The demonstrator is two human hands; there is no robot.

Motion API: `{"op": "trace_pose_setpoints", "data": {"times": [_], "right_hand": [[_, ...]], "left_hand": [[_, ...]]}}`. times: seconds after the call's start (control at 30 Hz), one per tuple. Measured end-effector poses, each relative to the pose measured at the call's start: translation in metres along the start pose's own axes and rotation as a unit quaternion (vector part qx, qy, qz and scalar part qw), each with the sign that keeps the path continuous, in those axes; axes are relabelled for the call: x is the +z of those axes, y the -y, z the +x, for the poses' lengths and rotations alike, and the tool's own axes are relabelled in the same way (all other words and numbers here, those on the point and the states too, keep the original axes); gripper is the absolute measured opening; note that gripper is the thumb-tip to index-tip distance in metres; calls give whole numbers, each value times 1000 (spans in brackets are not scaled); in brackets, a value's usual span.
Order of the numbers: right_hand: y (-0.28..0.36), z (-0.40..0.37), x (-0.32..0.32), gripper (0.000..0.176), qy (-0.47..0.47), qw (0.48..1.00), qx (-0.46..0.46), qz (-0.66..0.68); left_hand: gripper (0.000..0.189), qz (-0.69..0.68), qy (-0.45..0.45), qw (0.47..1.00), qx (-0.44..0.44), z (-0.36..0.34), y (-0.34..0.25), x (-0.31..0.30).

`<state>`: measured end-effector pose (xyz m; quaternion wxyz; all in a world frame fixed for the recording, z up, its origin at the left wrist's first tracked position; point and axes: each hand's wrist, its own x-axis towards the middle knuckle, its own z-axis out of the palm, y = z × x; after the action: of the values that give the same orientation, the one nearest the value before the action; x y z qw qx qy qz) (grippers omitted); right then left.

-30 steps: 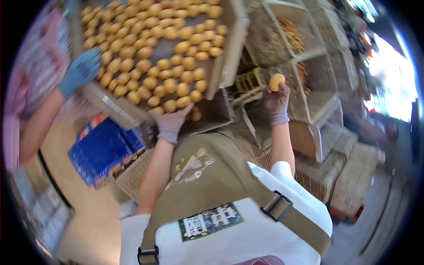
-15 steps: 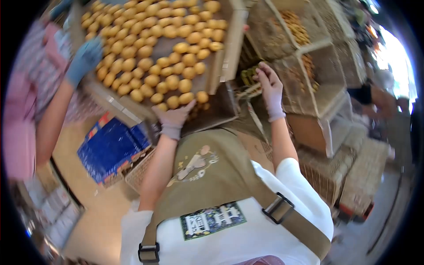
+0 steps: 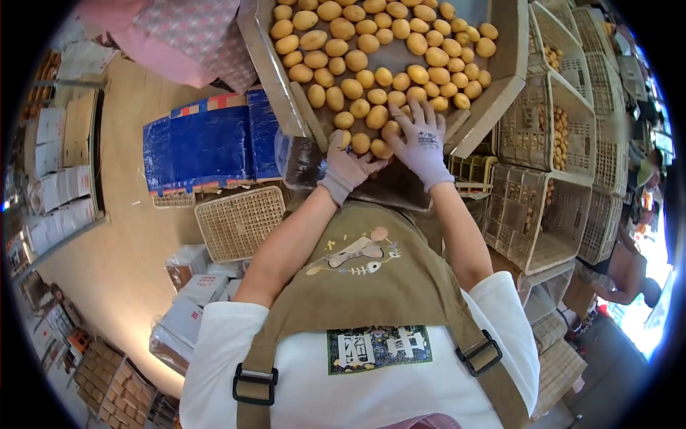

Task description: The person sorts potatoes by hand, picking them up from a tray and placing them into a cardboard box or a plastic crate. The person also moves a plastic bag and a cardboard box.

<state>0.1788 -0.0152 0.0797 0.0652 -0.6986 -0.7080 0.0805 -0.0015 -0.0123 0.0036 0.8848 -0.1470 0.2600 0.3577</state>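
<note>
1. The left hand [image 3: 349, 170] wears a pale glove. Its thumb is spread out, and its fingers curve by the lowest fruits. I cannot tell if it grips one.
2. The right hand [image 3: 423, 139], gloved too, has its fingers spread over the fruits' edge. Its thumb points up.
3. The round yellow fruits [image 3: 351, 89] lie in a tray [image 3: 396, 54] with high sides. They bunch close together near the hands.
4. A dark bin [image 3: 307, 166] sits below the tray's narrow end.
5. To the right, stacked plastic crates [image 3: 516, 204] lean in view, some holding small yellow things.
6. To the left are a blue cover [image 3: 200, 154] and a tan crate [image 3: 241, 223].
</note>
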Motion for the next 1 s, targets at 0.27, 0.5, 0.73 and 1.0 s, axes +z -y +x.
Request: {"op": "trace_pose_setpoints", "data": {"times": [0.27, 0.5, 0.73, 1.0], "right_hand": [[-17, -8, 10, 48, 0, 999, -52, -9], [35, 59, 3, 33, 87, 995, 30, 28], [9, 71, -14, 25, -39, 990, 70, 114], [17, 41, -14, 25, -52, 989, -127, 58]], "left_hand": [[88, -1, -12, 1000, 3, 0, 2, 10], [93, -52, -30, 998, -31, 3, 3, 7], [91, -41, -11, 999, -16, 2, 2, 5], [90, -63, 0, 997, -41, 2, -2, 3]]}}
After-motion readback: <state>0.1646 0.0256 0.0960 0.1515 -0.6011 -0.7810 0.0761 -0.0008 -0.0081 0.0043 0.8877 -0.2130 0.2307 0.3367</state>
